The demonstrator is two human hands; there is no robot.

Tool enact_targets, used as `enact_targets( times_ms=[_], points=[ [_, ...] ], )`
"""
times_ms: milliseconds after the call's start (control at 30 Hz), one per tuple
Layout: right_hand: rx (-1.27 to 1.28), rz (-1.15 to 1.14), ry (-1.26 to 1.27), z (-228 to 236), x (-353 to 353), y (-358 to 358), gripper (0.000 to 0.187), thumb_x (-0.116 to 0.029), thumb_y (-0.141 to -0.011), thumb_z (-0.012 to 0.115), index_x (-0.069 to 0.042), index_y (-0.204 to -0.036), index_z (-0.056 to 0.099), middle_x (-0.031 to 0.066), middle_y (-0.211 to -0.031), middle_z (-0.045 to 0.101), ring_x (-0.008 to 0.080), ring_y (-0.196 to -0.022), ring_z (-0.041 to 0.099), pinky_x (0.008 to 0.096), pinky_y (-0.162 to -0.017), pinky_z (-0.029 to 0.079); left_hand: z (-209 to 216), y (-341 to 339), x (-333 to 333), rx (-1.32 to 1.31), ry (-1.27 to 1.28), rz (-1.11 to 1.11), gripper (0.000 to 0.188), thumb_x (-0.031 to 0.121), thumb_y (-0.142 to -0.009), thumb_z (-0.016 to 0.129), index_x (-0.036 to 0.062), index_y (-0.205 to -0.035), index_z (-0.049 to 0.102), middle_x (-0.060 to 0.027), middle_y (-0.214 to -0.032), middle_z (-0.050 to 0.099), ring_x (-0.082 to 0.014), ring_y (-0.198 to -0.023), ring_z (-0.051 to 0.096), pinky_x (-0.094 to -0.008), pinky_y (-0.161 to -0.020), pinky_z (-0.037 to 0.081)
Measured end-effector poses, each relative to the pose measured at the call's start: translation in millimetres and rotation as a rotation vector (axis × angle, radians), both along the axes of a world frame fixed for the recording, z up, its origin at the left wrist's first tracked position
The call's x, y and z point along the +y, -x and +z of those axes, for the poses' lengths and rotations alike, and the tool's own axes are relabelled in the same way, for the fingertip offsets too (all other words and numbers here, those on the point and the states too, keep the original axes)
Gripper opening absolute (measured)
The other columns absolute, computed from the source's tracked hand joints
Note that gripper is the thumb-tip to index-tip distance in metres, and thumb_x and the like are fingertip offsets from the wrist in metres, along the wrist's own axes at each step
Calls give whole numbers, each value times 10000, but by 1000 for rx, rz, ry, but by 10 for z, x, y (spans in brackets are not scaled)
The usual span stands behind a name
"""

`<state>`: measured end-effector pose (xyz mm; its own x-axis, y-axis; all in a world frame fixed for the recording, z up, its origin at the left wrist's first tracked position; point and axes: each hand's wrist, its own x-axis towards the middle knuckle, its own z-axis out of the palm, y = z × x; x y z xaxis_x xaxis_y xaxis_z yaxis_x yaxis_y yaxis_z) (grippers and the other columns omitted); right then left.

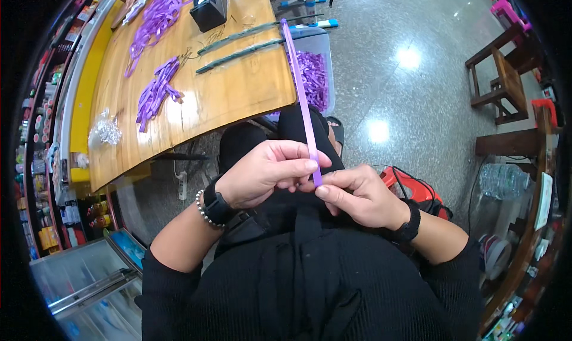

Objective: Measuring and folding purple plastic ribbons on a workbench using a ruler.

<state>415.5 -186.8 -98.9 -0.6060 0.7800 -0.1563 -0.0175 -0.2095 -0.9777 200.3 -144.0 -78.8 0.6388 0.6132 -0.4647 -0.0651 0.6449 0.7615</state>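
Observation:
A long, narrow purple ribbon strip (302, 96) rises from my fingers, its far end up by the table's right edge. My left hand (280, 168) is closed, pinching it between thumb and fingers slightly above its lower end. Right at that lower end, the thumb and fingers of my right hand (360, 195) close on the ribbon as well. Both hands are over my lap, close together. On the wooden table (238, 93) lie two dark green thin rods (238, 56), one alongside the other. Left of them rests a small bundle of purple ribbon strips (158, 93).
A larger purple ribbon pile (161, 16) and a black tape dispenser (208, 7) sit at the table's far side. Crumpled clear plastic (108, 129) lies near its left corner. Beside the table stands a clear bin (325, 49) of purple pieces. A wooden stool (503, 78) stands right.

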Motion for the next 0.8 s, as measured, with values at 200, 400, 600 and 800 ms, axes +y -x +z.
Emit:
enact_targets(
  times_ms=[200,400,600,800],
  points=[
    [-27,78,78,-38,20,-12,268,-155,-983,542,-13,-1179,659,-18,-658,578,43,-587,518,208,-549,412,-68,-60,-15,244,-124,46,220,176,-938,623,7,-1065,681,5,-845,645,-25,-655,516,-170,-583,420],
    [-86,143,90,-82,69,-55,281,-162,-974,561,-40,-1211,650,-17,-680,595,41,-607,539,202,-576,436,-145,-149,101,222,-49,243,229,205,-944,620,32,-1084,672,0,-939,656,-58,-775,592,-206,-706,493],
    [-160,203,36,-109,135,-98,305,-155,-959,579,-50,-1240,632,-10,-701,611,46,-627,562,208,-601,459,-296,-265,173,22,72,444,164,206,-952,603,70,-1023,661,-9,-979,664,-97,-896,592,-292,-850,467],
    [-193,186,92,-290,183,-136,307,-197,-943,606,-79,-1224,644,16,-740,641,61,-620,575,241,-609,493,-411,-354,248,-77,92,539,164,204,-957,591,85,-1066,620,-12,-1014,660,-101,-911,588,-283,-859,462]
  ],
)
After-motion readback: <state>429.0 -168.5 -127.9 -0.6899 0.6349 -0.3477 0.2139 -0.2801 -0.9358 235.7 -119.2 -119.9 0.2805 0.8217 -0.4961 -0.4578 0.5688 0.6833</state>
